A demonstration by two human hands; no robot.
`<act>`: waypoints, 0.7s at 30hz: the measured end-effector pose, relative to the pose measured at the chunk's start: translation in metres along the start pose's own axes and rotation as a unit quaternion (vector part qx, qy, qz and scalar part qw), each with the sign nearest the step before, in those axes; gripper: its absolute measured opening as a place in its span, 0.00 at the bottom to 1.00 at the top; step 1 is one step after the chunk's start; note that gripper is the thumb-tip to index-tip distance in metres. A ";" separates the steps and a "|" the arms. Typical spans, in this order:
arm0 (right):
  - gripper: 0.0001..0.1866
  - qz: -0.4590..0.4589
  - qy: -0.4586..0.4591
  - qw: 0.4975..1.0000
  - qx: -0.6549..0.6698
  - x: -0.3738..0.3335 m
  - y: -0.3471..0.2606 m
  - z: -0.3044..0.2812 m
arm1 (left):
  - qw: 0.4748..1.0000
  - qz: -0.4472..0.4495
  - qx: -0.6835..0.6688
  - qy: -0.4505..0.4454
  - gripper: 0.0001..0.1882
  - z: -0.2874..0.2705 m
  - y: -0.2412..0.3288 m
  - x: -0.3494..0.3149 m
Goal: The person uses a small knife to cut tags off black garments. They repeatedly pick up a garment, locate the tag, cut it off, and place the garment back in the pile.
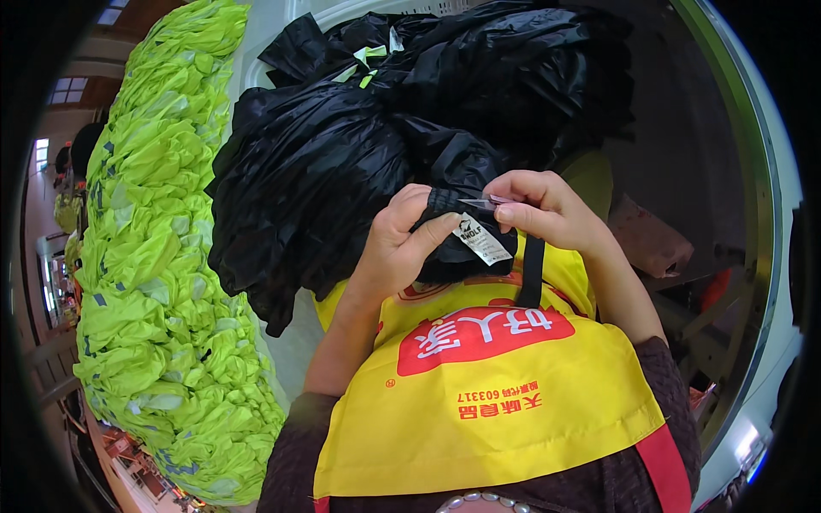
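Single head-worn fisheye view, steeply downward from close above.

A long heap of fluorescent yellow-green fabric (162, 256) lines the left side, a window (68, 90) shows in the far-left background, and a brownish box-like item (650, 239) sits at right near a red object (717, 291), kind indeterminable.

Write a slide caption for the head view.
Left hand holds black fabric beside a white label; right hand grips small pointed tool.

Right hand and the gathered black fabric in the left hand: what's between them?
Head view: a small pointed metal tool, held by the right hand, points toward the gathered black fabric.
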State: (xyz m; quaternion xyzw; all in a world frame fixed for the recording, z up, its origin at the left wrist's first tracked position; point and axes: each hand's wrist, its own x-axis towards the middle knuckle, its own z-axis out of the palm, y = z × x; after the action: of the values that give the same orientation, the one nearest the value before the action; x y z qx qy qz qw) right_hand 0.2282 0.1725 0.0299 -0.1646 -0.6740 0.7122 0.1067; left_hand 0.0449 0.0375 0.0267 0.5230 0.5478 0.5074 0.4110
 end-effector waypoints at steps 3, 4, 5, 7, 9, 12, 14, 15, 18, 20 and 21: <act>0.14 -0.020 0.003 1.000 -0.014 0.002 0.003 0.001 | 1.000 0.012 0.007 -0.009 0.07 0.000 0.001 0.001; 0.14 -0.025 0.003 0.999 -0.024 0.002 0.002 0.001 | 0.999 0.028 0.019 -0.012 0.07 0.000 0.000 0.002; 0.14 -0.029 0.004 0.999 -0.035 0.002 0.002 0.001 | 0.998 0.044 0.031 -0.015 0.07 0.001 0.000 0.002; 0.14 -0.021 0.004 0.999 -0.046 0.002 0.003 0.001 | 1.000 0.018 0.018 -0.013 0.07 0.002 0.000 0.001; 0.14 -0.013 0.006 0.998 -0.057 0.001 0.003 0.001 | 1.000 0.000 0.009 -0.011 0.07 0.003 0.000 0.000; 0.14 -0.003 0.016 0.999 -0.044 -0.001 0.005 -0.002 | 1.000 -0.021 -0.003 -0.008 0.07 0.003 0.001 -0.001; 0.13 0.002 0.032 0.999 -0.001 -0.002 0.012 -0.004 | 0.999 -0.040 -0.017 -0.005 0.07 0.003 0.001 -0.002; 0.13 -0.002 0.027 1.000 0.003 -0.003 0.012 -0.003 | 1.000 -0.028 -0.008 -0.009 0.07 0.002 0.001 -0.002; 0.14 -0.020 0.010 1.000 -0.007 -0.004 0.010 0.001 | 0.999 0.014 0.026 -0.028 0.07 0.001 0.001 0.000; 0.14 -0.041 -0.005 0.998 -0.045 -0.002 0.010 0.002 | 0.996 0.047 0.062 -0.048 0.08 0.000 0.000 0.002; 0.14 -0.045 -0.008 0.998 -0.052 -0.001 0.010 0.002 | 0.995 0.045 0.069 -0.057 0.08 0.001 0.002 0.002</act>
State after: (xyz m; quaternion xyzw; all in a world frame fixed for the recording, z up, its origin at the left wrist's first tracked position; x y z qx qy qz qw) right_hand 0.2287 0.1692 0.0204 -0.1337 -0.7179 0.6717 0.1249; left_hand 0.0457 0.0395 0.0284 0.6025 0.5329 0.4556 0.3814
